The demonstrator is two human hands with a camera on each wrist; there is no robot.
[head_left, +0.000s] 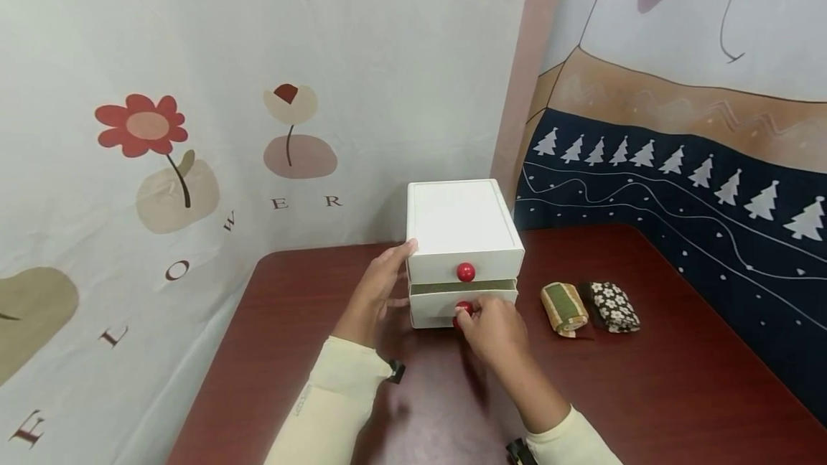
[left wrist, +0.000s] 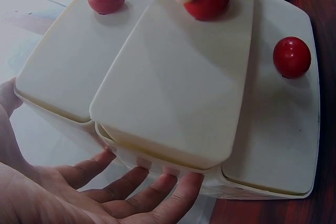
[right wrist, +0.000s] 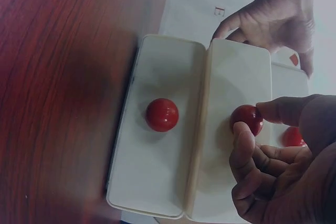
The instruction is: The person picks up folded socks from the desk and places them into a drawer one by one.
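A white drawer box [head_left: 459,217] with round red knobs stands against the back of the table. Its middle drawer [left wrist: 173,77] is pulled partly out, while the top and bottom drawers sit closed. My right hand [head_left: 494,329] pinches the middle drawer's red knob [right wrist: 245,118] between thumb and fingertips. On the box's left side rests my left hand [head_left: 380,282], its fingers spread along the side and the thumb near the top front corner. The bottom drawer's knob [right wrist: 162,115] shows in the right wrist view. What the drawer holds is hidden.
To the right of the box lie a rolled green and tan striped cloth [head_left: 564,308] and a dark floral cloth bundle [head_left: 615,307]. The dark red table [head_left: 291,350] meets a printed wall cloth [head_left: 400,92] behind the box.
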